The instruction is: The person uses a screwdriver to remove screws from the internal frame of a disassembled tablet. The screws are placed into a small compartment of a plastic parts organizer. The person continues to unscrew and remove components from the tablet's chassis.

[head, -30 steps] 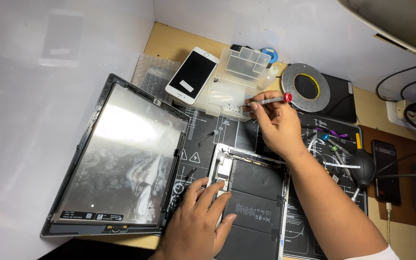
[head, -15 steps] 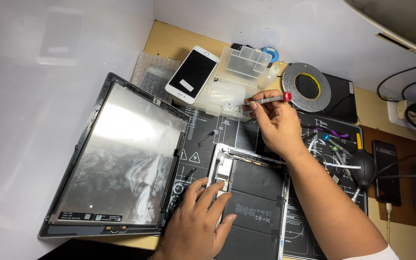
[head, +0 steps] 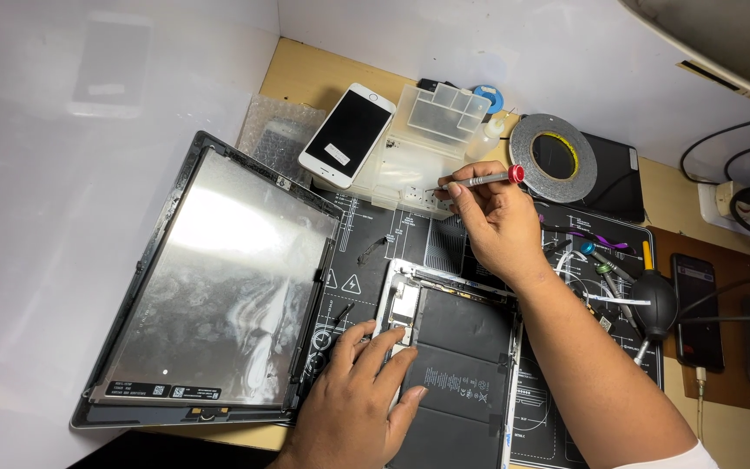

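My right hand (head: 496, 226) pinches a thin screwdriver (head: 479, 180) with a red end cap, its tip pointing left at the clear plastic parts box (head: 427, 139). My left hand (head: 362, 399) lies flat on the opened tablet body (head: 453, 365), fingers spread over the black battery near its upper left corner. The tablet's detached screen panel (head: 219, 287) leans open to the left, glossy side up.
A white phone (head: 346, 133) lies face up behind the box, beside bubble wrap (head: 275, 130). A roll of tape (head: 553, 156), several screwdrivers (head: 601, 265), a black air blower (head: 653, 304) and a dark phone (head: 696, 313) lie right on the black work mat (head: 392, 239).
My right hand has shifted slightly with the screwdriver near the parts box. The left hand stays on the tablet.
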